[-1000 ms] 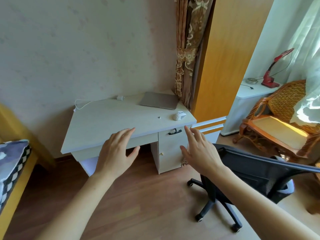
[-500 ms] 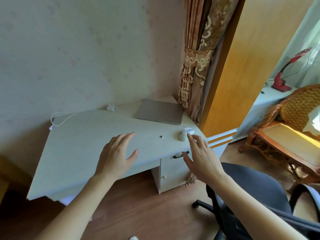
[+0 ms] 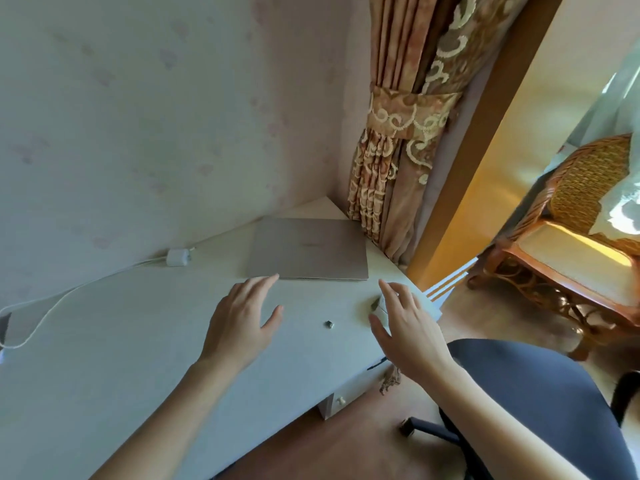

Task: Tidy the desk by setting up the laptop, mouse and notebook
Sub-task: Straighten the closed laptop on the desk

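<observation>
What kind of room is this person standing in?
Probably a home bedroom or study: a pale desk with a closed laptop against wallpaper, tied-back patterned curtains, and a wicker chair by the window.

I'm looking into a home, probably a bedroom or study: pale floral wallpaper (image 3: 121,116), a tied-back patterned brown curtain (image 3: 405,133), a woven wicker armchair (image 3: 585,188) and warm wooden floorboards (image 3: 332,441).
</observation>
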